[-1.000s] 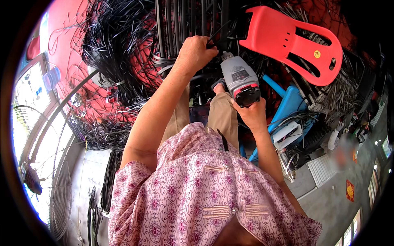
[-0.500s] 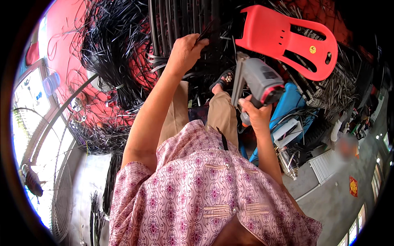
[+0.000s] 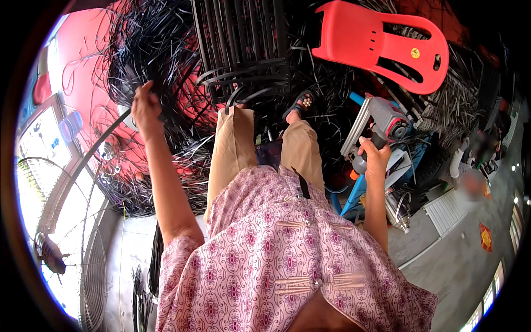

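Your right hand [image 3: 374, 157] is clamped on the grip of the grey, boxy power stapler [image 3: 376, 126], held out beside your right knee; it looks heavy and stiff, so keep to the handle. Your left hand [image 3: 145, 106] pinches thin black plastic strips [image 3: 145, 52] (light, springy, probably slippery), up at your left.

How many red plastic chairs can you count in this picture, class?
1. The red plastic chair lies tipped at the upper right, above the grey power tool held in the right hand. Others may be hidden behind the black strips.

Round yellow sticker [image 3: 415, 53] on the red chair [image 3: 381, 41], red square sign [image 3: 485, 237] – floor, lower right
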The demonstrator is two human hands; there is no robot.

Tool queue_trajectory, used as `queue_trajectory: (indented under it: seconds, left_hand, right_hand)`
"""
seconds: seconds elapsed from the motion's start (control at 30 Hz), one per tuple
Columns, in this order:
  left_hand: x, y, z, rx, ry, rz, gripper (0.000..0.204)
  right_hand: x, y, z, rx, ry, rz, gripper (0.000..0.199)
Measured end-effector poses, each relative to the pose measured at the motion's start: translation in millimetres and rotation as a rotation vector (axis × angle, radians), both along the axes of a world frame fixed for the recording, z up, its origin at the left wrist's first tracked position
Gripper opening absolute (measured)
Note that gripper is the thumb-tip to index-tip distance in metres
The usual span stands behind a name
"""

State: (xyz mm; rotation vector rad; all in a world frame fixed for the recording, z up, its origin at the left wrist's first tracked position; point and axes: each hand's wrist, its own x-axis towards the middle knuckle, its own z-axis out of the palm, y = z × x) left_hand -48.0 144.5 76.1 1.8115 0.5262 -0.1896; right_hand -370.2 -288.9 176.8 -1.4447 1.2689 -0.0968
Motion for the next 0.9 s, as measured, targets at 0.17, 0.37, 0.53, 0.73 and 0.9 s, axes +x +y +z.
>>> queue_trajectory:
  seconds: [0.17,0.37,0.53,0.73,0.9]
  left_hand:
    - [8,108,16,-0.053,-0.084,0.144,0.018]
    - [70,93,119,0.275,-0.338,0.056,0.021]
    - [84,-24,129,0.068,-0.412,-0.541,0.024]
    - [12,-151,88,-0.308,0.245,-0.423,0.007]
    - [-7,-176,38,-0.178,0.294,-0.628,0.014]
  right_hand:
    - [-12,-5,25,-0.029,0.050,0.009,0.043]
    - [-39,12,74,-0.163,0.266,0.013,0.019]
    - [-63,31,90,-0.175,0.359,-0.014,0.015]
    - [-50,48,73,-0.120,0.303,0.027,0.022]
    - [-26,54,51,-0.074,0.272,0.111,0.015]
